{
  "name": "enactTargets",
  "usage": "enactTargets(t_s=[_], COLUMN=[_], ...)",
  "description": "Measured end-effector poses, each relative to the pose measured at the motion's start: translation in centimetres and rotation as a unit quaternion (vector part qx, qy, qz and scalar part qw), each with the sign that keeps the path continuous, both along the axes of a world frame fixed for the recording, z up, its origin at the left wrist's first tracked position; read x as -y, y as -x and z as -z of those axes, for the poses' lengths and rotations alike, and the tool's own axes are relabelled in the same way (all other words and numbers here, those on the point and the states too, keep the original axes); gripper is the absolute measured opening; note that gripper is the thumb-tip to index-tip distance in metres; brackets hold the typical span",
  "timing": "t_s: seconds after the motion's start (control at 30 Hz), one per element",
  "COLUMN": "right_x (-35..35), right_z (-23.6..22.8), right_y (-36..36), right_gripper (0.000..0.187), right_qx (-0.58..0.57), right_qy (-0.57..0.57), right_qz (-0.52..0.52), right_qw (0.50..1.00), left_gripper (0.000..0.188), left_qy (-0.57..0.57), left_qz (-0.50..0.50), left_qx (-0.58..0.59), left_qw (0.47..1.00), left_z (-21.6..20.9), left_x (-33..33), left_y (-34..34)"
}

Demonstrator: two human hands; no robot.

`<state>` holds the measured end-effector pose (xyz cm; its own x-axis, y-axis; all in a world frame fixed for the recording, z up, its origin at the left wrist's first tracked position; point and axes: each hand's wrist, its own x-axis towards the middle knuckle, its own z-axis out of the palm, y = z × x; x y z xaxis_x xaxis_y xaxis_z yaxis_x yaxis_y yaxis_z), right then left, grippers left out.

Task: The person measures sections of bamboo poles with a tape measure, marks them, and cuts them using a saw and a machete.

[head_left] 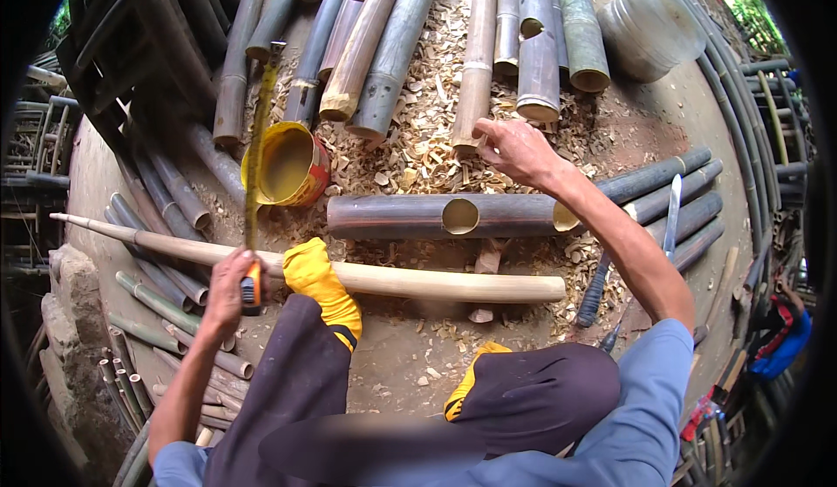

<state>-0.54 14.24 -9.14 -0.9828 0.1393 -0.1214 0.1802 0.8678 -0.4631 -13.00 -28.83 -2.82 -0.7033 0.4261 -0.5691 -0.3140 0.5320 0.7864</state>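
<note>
My left hand (231, 291) is closed around an orange and black tape measure (251, 288). Its yellow blade (258, 129) reaches away from me, past a yellow bucket, up to the bamboo poles at the back left. At the centre, my right hand (520, 151) has its fingers bent round the near end of a pale brown bamboo pole (476, 68). Below that hand lies a dark bamboo tube (392, 217) with a round hole cut in it. A pale, peeled bamboo length (436, 283) crosses in front of me, beneath my yellow-covered left foot (321, 282).
The yellow bucket (288, 169) holds murky liquid. Wood shavings (418, 129) litter the ground. A long blade (673, 212) and a dark-handled tool (594, 293) lie to the right, by stacked tubes (663, 195). A cloudy plastic container (649, 29) stands at the back right.
</note>
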Motion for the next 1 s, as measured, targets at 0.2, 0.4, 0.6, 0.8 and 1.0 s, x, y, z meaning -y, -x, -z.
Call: enactTargets(t_s=[0.2,0.4,0.6,0.8,1.0], right_x=[-0.9,-5.1,-5.8,-2.8,-1.4], right_z=[1.4,-1.3,-0.8,0.9,2.5], right_y=[0.7,3.1,-1.3,-4.3,-5.1], right_gripper=[0.021,0.019,0.016,0.021,0.022], right_qx=[0.011,0.031,0.025,0.065,0.057], right_qy=[-0.049,-0.082,-0.082,0.006,0.025], right_qz=[-0.036,0.084,0.109,0.101,0.069], right_qw=[0.998,0.993,0.99,0.993,0.996], left_gripper=[0.036,0.039,0.037,0.034,0.035], left_qy=[-0.062,-0.103,-0.08,-0.104,-0.091], left_qz=[-0.052,-0.142,-0.089,-0.02,-0.026], left_qx=[0.084,0.108,0.091,0.097,0.097], left_qw=[0.993,0.979,0.989,0.99,0.991], left_z=[2.1,1.6,3.7,3.9,4.3], left_x=[-3.2,-1.2,-2.0,-4.0,-4.1], left_y=[-2.0,-2.4,-3.1,-3.6,-3.9])
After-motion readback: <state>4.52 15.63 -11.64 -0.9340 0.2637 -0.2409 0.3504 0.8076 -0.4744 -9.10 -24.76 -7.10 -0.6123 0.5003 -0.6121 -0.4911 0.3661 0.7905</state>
